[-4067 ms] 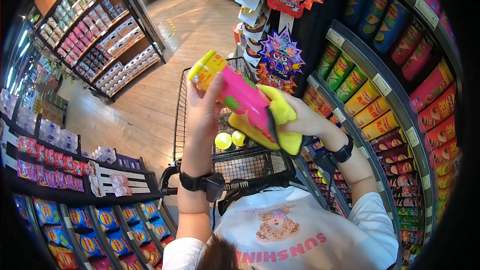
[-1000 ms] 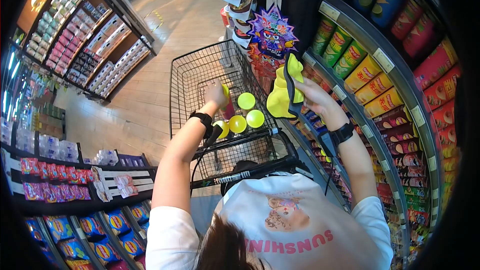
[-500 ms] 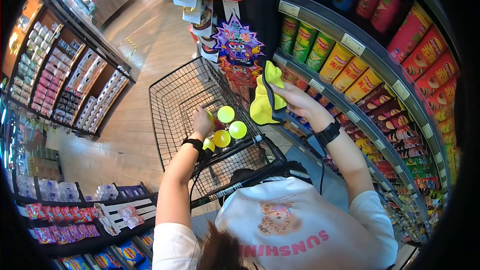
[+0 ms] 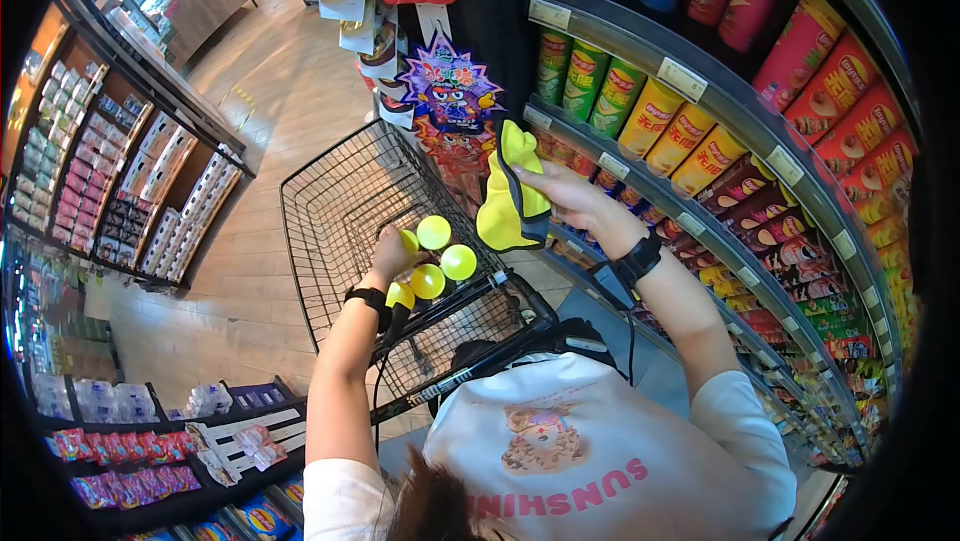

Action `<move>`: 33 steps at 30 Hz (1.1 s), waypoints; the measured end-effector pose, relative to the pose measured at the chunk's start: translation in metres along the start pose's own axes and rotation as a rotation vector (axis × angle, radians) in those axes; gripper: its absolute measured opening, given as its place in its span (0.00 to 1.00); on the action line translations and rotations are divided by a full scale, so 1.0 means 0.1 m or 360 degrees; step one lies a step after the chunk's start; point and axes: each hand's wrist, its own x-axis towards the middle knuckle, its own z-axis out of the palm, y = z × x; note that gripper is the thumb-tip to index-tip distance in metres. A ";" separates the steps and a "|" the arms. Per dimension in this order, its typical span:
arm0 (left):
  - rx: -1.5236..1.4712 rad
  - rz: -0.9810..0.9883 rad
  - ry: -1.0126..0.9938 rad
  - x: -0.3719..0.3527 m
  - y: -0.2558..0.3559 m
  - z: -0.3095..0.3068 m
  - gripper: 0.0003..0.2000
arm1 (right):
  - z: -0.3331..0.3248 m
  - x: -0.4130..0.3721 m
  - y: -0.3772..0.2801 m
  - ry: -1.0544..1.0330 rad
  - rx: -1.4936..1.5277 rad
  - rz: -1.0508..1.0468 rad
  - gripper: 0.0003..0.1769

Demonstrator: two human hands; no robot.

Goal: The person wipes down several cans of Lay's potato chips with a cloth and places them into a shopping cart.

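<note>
My left hand (image 4: 396,255) is over the shopping cart, fingers curled round a yellow ball (image 4: 409,240) mostly hidden behind them. Several more bright yellow balls sit close beside it, among them an upper ball (image 4: 433,233), a right one (image 4: 459,263) and a lower one (image 4: 428,282). On the other side, my right hand (image 4: 560,191) grips a yellow cloth item with dark trim (image 4: 512,203) between thumb and fingers. This soft piece hangs by the cart's right side, in front of the snack shelf. Both wrists wear black bands.
The black wire shopping cart (image 4: 335,181) stands in front of me, its handle bar (image 4: 470,366) close to my body. Canister shelves (image 4: 690,151) curve along the right. Snack packs (image 4: 450,91) hang ahead. Left are a display rack (image 4: 120,161) and low snack shelves (image 4: 130,446).
The view has shifted slightly, so the cart and shelves sit a little further left. Both hands keep their holds, the left still at the balls and the right on the yellow cloth item.
</note>
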 end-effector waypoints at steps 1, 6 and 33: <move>-0.0039 -0.0022 -0.0093 0.02 0.00 -0.02 0.45 | 0.00 -0.01 0.00 0.0011 0.0001 -0.0008 0.16; 0.0098 -0.0090 -0.0252 0.15 -0.06 -0.21 0.52 | -0.12 -0.11 0.00 0.0051 0.0137 -0.0033 0.15; -0.0607 0.1747 0.0522 -0.79 5.45 -1.26 0.32 | -0.89 -2.57 -1.23 0.2772 -0.1645 -0.1289 0.20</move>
